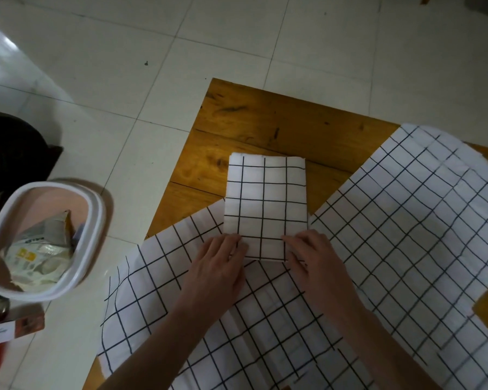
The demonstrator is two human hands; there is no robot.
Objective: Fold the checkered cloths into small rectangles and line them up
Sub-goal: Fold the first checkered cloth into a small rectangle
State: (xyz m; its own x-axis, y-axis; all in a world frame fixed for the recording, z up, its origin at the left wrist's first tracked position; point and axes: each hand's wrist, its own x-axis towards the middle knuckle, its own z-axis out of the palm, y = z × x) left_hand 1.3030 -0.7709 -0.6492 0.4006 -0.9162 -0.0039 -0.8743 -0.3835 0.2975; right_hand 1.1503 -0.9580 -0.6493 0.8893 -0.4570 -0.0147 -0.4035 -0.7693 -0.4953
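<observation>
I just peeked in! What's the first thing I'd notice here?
The folded checkered cloth, a neat rectangle in the middle of the wooden table, with the left hand and right hand at its near corners. Bigger unfolded checkered cloths spread around it, and a pink bin stands on the floor at left.
</observation>
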